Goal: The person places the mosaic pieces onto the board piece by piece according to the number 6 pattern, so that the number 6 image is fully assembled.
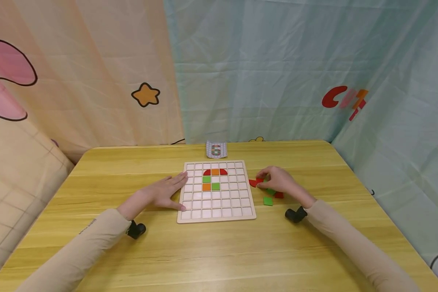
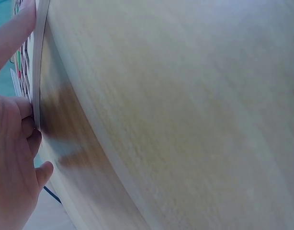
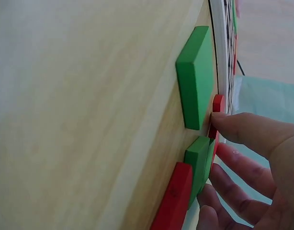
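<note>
A wooden grid board (image 1: 208, 214) lies on the table. My left hand (image 1: 165, 192) rests at its left edge, fingers spread and fingertips on the rim. On the board sit two red rounded tiles, an orange tile (image 1: 215, 172) between them, a green tile (image 1: 206, 179), and below these an orange and a green tile side by side. Right of the board, my right hand (image 1: 277, 179) pinches a red tile (image 1: 259, 181) between thumb and fingers, low over the loose pile. A green tile (image 3: 195, 79) lies near the thumb in the right wrist view. The hand partly hides the pile.
Behind the board stands a small pattern card (image 1: 216, 150) with a coloured figure on a grid. A loose green tile (image 1: 268, 201) and a red tile (image 1: 279, 195) lie below the right hand. Printed curtains (image 1: 263, 81) hang behind the wooden table (image 1: 219, 255).
</note>
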`<state>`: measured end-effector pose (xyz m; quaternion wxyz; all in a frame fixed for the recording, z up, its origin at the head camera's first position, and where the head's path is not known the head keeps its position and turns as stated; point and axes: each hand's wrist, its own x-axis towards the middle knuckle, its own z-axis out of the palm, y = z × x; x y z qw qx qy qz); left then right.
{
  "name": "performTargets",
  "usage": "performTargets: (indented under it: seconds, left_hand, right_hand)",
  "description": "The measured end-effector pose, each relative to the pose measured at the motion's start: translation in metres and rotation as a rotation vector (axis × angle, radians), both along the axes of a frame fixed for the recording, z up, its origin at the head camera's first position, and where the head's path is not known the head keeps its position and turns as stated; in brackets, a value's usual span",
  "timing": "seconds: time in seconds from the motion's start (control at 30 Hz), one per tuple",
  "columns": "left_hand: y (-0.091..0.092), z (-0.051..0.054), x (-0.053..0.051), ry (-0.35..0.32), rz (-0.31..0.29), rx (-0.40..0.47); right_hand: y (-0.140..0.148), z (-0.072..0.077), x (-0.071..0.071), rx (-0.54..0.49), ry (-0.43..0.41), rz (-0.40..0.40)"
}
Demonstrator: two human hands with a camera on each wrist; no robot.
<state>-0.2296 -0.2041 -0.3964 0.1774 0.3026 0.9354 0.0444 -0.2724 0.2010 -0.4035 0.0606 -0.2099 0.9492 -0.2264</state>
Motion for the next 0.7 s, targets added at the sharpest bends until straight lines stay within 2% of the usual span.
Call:
performTargets:
  seconds: [0.2, 0.43, 0.57, 0.7]
  left_hand:
    - [-0.0004, 0.0007, 0.0002, -0.001, -0.004, 0.007]
    - [-0.0006, -0.0002, 0.0006, 0.000, -0.003, 0.007]
    - [-0.0005, -0.0011, 0.0000, 0.004, -0.002, 0.005]
    - [-0.0001, -0.0019, -0.0010, 0.008, -0.001, 0.005]
  right_hand:
    - [-0.0009, -0.0001, -0.0047, 0.012, -0.009, 0.011]
    - [0.0011, 0.0010, -0.0071, 0.016, 0.020, 0.063]
    - [0.0004, 0.0010, -0.0084, 0.009, 0.015, 0.026]
    - [-0.0012, 0.0019, -0.0086, 0.016, 0.004, -0.057]
